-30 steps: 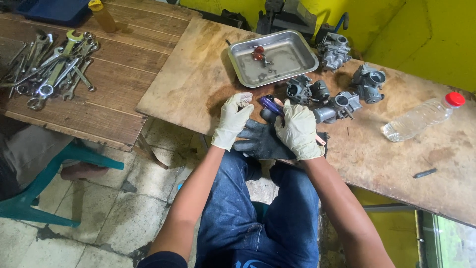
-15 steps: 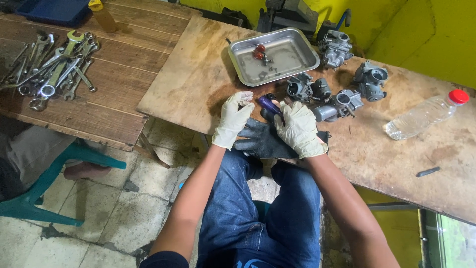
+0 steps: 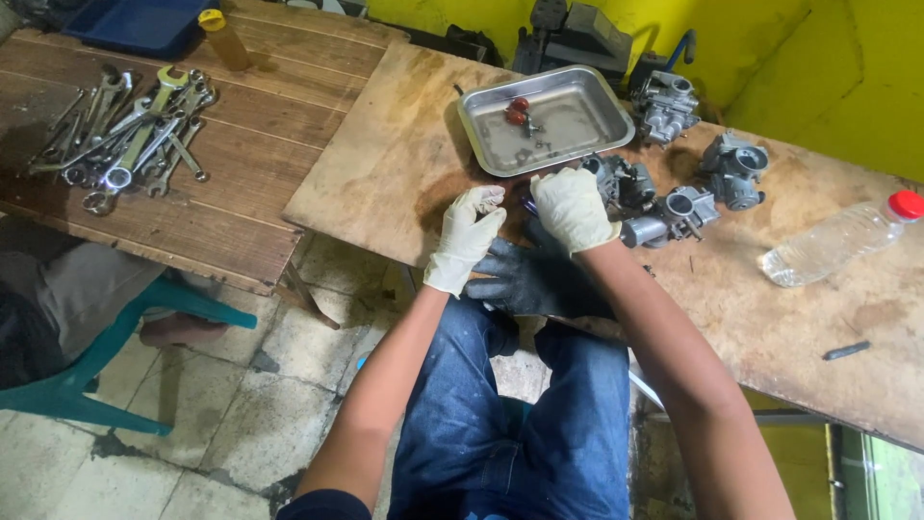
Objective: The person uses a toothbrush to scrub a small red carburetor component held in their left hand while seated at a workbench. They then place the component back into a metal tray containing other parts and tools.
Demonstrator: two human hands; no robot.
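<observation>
Carburetor (image 3: 616, 183) lies on the plywood counter (image 3: 385, 173) near its front edge, just below the metal tray (image 3: 597, 135). The right hand (image 3: 575, 207) touches it; whether its fingers grip I cannot tell. The left hand (image 3: 467, 236) has curled fingers, holding nothing visible. Dark gloves (image 3: 529, 279) overhang the edge. Free board stays left; wrenches (image 3: 125, 135) lie well apart.

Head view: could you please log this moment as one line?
left hand gloved, fingers curled | right hand gloved, beside carburetor | metal tray behind
</observation>
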